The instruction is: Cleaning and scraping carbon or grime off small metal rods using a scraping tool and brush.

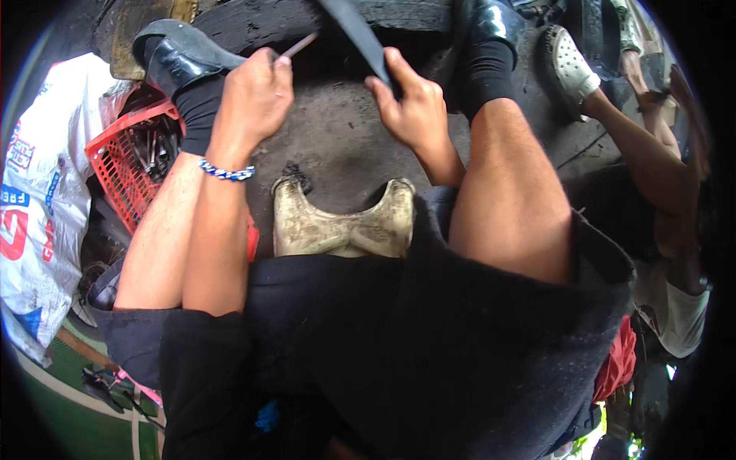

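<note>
My left hand [257,96], with a blue and white bracelet at its wrist, is closed round a thin rod [300,46]. The rod's brownish end sticks out beyond the thumb; whatever else belongs to it is hidden in the fist. To the right, my right hand [418,111] pinches a long, flat, dark grey strip [356,37] between thumb and fingers. This strip slants up to the top edge, where it leaves the view, and I cannot tell whether it is a blade. Rod and strip are apart.
A thick black curved piece [307,19] lies ahead between my shoes. A worn cream plastic seat [345,226] shows between my legs. At left are a red basket [126,172] of metal tools and a white sack [50,176]. Another person's clog-shod foot [571,73] is at right.
</note>
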Available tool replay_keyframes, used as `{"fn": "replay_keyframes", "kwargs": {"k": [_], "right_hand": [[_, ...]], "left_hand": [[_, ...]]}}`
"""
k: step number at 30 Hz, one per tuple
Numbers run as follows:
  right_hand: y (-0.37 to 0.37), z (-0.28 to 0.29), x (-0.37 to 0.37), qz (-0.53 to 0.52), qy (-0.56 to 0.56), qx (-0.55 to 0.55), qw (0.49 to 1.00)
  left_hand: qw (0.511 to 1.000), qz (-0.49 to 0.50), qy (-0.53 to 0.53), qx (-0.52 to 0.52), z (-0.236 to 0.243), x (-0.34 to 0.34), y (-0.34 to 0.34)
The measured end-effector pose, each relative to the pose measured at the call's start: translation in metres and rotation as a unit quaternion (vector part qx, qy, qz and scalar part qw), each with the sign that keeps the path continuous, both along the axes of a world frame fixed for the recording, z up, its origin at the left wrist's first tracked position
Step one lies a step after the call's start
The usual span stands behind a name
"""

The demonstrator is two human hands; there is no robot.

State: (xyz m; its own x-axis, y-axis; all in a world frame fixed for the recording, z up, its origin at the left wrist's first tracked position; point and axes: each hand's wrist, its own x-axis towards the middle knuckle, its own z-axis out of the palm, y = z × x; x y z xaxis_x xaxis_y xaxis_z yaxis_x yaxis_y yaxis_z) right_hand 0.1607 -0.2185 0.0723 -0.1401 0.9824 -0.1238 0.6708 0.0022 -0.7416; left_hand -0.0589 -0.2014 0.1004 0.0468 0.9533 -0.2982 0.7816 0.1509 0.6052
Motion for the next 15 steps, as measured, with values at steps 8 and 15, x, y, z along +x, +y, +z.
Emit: {"fn": "replay_keyframes", "kwargs": {"k": [8,15], "right_hand": [[-0.008,-0.006,0.007,0.045,0.069,0.075,0.994],[-0.006,0.002,0.006,0.042,0.033,0.018,0.998]], "left_hand": [[0.998,0.014,0.02,0.053,-0.002,0.015,-0.001],[0.999,0.032,0.003,0.027,0.001,0.016,-0.002]]}}
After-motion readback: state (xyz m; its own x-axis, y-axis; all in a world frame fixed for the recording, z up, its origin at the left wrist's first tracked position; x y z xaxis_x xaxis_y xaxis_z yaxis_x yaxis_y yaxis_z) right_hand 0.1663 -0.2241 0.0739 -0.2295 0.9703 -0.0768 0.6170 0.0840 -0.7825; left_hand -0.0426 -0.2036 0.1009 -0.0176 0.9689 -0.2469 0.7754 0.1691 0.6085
